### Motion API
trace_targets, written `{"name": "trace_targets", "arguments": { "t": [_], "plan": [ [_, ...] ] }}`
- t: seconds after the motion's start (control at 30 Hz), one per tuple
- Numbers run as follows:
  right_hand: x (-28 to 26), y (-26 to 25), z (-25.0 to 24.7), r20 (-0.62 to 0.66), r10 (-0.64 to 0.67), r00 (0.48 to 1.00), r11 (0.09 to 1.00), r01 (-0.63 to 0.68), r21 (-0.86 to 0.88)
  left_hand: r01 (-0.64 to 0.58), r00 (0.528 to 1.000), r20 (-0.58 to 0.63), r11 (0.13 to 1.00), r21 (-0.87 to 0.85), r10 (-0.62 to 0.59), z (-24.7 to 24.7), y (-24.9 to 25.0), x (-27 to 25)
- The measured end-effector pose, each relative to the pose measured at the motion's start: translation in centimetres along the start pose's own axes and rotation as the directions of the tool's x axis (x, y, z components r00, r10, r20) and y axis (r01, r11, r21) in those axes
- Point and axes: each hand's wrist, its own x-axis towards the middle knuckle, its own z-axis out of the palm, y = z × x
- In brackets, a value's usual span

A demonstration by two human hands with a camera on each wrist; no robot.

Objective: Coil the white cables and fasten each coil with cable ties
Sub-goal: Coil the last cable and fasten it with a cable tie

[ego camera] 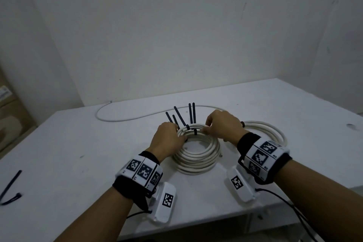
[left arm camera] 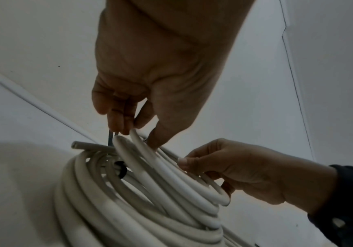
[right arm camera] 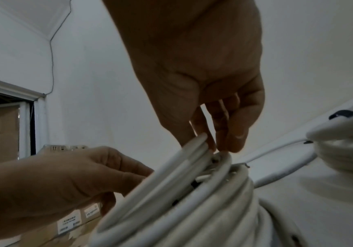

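Observation:
A coil of white cable (ego camera: 196,156) lies on the white table (ego camera: 78,143) between my hands. Several black cable ties (ego camera: 191,113) stand up from its far rim. My left hand (ego camera: 179,133) grips the far-left part of the rim, fingers and thumb pinching the top strands (left arm camera: 133,138) beside a dark tie (left arm camera: 110,138). My right hand (ego camera: 206,128) pinches the far-right part of the rim; in the right wrist view its fingertips (right arm camera: 234,142) close on the upper strands (right arm camera: 194,150). Both sets of fingertips are partly hidden in the head view.
A second white coil (ego camera: 265,129) with a black tie (right arm camera: 343,114) lies to the right. A loose white cable (ego camera: 121,119) curves along the table's back. One bent black tie (ego camera: 9,188) lies at the left edge. Cardboard boxes (ego camera: 11,116) stand beyond the table's left side.

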Motion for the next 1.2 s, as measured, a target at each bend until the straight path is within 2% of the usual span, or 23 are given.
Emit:
{"name": "trace_targets", "arguments": {
  "t": [0.07,0.17,0.27,0.4,0.5,0.63,0.77,0.87,0.97,1.1,1.2],
  "plan": [
    [0.3,0.3,-0.9,-0.009,0.006,1.000,1.000,-0.005,0.030,-0.016,0.999,-0.045,1.000,-0.007,0.016,-0.4,0.1,0.0],
    [1.6,1.4,-2.6,-0.051,0.050,0.997,0.978,-0.038,0.205,-0.027,0.990,-0.136,0.999,-0.044,0.020,-1.6,-0.1,0.6],
    [4.0,2.6,-3.6,0.002,0.077,0.997,0.965,-0.075,0.253,-0.027,0.983,-0.182,0.997,-0.069,0.014,-3.0,-0.5,2.3],
    [8.1,3.7,-3.6,0.120,0.105,0.987,0.991,-0.114,0.070,0.019,0.987,-0.161,0.998,-0.067,-0.029,-4.3,-2.2,5.9],
    [10.9,4.2,-3.0,0.209,0.178,0.962,0.981,-0.157,-0.116,0.070,0.990,-0.120,0.997,0.019,-0.068,-4.5,-4.5,9.1],
    [13.6,4.5,-1.9,0.263,0.267,0.927,0.915,-0.159,-0.370,0.122,0.991,0.018,0.949,0.291,-0.133,-4.7,-8.5,13.8],
    [15.2,5.4,-1.0,0.295,0.296,0.908,0.878,-0.138,-0.457,0.125,0.944,0.189,0.823,0.553,-0.270,-3.7,-10.9,16.9],
    [15.1,5.8,-1.2,0.300,0.295,0.907,0.898,-0.156,-0.411,0.085,0.942,0.207,0.785,0.613,-0.263,-2.6,-11.6,17.9],
    [15.0,6.1,-2.1,0.282,0.272,0.920,0.947,-0.205,-0.248,0.084,0.963,0.157,0.799,0.596,-0.218,-2.2,-11.9,18.0],
    [14.0,5.9,-4.5,0.104,0.158,0.982,0.979,-0.169,0.111,0.076,0.956,0.187,0.806,0.587,-0.227,-2.5,-11.8,17.1],
    [12.8,4.8,-6.9,-0.044,0.083,0.996,0.957,-0.067,0.283,0.150,0.975,0.088,0.902,0.406,-0.202,-4.0,-10.2,16.0]
  ]
}}
